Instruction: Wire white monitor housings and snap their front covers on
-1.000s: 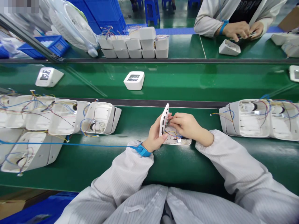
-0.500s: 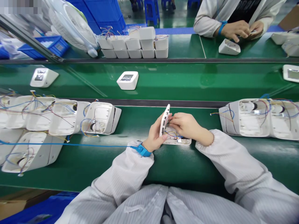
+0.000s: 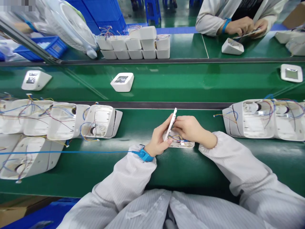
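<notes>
Green bench point(image 3: 147, 171) bore one flat base point(image 3: 184, 144); left hand point(image 3: 158, 140) gripped one upright panel point(image 3: 172, 123) above it, right hand point(image 3: 190, 128) pinched its wires point(image 3: 177, 138). Three finished units point(image 3: 122, 81) rode the belt point(image 3: 178, 82).

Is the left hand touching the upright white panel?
Touching: head view shows left hand gripping the white panel, thumb at its lower edge.

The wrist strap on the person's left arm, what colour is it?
Blue wrist strap, clearest in the head view.

Open housings point(image 3: 100, 121) left of hands; conveyor point(image 3: 181, 82) behind them.
</notes>
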`<state>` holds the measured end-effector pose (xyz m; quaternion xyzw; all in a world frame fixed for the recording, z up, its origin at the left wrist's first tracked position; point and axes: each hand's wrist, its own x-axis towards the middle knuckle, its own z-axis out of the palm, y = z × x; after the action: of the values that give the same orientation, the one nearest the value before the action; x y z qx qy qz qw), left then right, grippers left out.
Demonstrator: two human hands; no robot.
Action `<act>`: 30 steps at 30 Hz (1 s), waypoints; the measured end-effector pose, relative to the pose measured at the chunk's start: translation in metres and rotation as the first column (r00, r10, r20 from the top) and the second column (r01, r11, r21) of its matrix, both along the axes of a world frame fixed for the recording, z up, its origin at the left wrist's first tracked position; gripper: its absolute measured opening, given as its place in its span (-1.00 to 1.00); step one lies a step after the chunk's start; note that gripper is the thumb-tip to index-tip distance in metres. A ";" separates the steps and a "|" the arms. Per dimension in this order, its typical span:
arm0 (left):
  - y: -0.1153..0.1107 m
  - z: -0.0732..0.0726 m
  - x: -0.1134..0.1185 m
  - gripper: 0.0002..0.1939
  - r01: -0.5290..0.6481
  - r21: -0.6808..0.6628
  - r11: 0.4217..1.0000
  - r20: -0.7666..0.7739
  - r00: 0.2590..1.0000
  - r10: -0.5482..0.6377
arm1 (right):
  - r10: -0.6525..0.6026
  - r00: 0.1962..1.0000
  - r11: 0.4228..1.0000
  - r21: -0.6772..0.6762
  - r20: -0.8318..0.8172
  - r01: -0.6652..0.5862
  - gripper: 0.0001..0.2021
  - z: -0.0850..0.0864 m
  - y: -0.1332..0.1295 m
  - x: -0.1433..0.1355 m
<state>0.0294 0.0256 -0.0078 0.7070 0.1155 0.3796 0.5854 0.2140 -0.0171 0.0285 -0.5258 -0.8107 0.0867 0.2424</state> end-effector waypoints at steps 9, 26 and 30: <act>-0.001 -0.004 0.000 -0.21 -0.023 -0.096 0.995 0.012 1.000 0.024 | -0.006 1.000 1.000 -0.012 0.014 0.006 -0.76 0.002 0.000 -0.003; -0.001 -0.005 0.004 -0.18 -0.040 -0.166 0.985 0.075 0.996 0.053 | -0.207 0.971 0.849 -0.472 0.118 0.239 -0.84 0.019 0.008 0.022; -0.001 -0.005 0.004 -0.19 -0.037 -0.180 0.983 0.081 0.995 0.052 | -0.188 0.978 0.865 -0.457 0.091 0.209 -0.85 0.018 0.009 0.022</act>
<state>0.0330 0.0243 -0.0133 0.6322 0.1396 0.4104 0.6422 0.2360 -0.0086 0.0466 -0.6509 -0.7130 0.2410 0.0997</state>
